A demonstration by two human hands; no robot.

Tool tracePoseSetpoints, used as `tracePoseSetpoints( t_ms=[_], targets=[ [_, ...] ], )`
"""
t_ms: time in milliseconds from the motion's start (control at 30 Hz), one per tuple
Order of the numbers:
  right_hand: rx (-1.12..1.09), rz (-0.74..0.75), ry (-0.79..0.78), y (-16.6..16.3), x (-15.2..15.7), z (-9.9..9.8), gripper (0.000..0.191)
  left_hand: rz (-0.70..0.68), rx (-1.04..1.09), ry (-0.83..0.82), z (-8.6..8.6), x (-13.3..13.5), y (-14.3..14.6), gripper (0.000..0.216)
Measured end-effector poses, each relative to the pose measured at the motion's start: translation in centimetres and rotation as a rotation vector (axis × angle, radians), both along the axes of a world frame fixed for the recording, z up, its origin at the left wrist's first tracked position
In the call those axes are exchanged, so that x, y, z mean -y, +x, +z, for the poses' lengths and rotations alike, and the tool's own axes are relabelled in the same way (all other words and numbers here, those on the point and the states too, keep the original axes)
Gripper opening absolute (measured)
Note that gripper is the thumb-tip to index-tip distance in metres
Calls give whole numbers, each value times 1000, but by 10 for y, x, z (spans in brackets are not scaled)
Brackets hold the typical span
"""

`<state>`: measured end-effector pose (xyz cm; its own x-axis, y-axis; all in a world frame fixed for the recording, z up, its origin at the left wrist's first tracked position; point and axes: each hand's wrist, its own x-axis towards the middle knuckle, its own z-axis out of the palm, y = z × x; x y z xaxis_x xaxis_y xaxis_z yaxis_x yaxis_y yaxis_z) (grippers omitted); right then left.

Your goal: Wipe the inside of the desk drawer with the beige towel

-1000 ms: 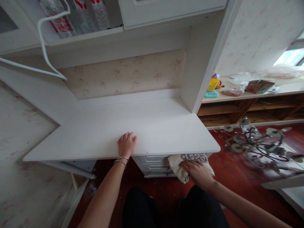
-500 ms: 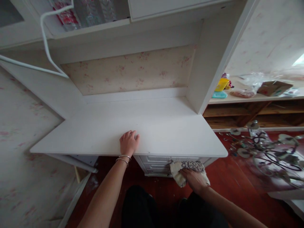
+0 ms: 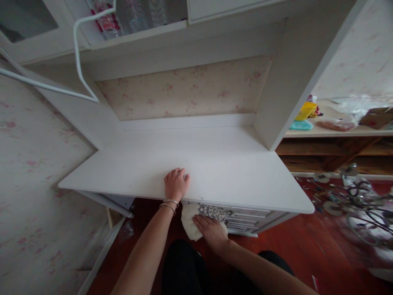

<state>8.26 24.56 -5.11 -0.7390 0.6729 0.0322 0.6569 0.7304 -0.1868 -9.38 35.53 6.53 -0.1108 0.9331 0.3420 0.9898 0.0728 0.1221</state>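
My left hand (image 3: 177, 183) rests palm down on the white desk (image 3: 233, 168) near its front edge, fingers slightly bent and nothing in them. Two thin bracelets (image 3: 168, 205) circle that wrist. Below the edge, my right hand (image 3: 213, 234) presses a cream cloth (image 3: 189, 221) with a dark scroll pattern against the drawer fronts (image 3: 245, 219). The fingers lie stretched along the cloth, holding it to the front. Part of the drawers is hidden behind the cloth and hand.
Above the desk runs a white cupboard with bottles (image 3: 135, 16) in it. A bent white rod (image 3: 78, 57) juts in from the left. On the right stand a low wooden shelf (image 3: 310, 147) with bags and boxes, and a chandelier (image 3: 365, 205) on the red floor (image 3: 285, 246).
My right hand has slid the cloth leftward across the drawer fronts, close to my left arm. My left hand stays on the desk. The view has shifted slightly.
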Motion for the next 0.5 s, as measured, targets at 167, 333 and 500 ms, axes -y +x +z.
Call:
tracePoseSetpoints(
  t_ms=[167,333,500],
  targets=[
    [-8,55,148,-3,-2,24,52,2,-5,9,1,1,0,35],
    [97,41,148,47,1,34,57,-7,4,-1,2,2,-1,37],
    [162,-127,136,124,13,35,66,-4,22,-22,4,2,0,37]
  ],
)
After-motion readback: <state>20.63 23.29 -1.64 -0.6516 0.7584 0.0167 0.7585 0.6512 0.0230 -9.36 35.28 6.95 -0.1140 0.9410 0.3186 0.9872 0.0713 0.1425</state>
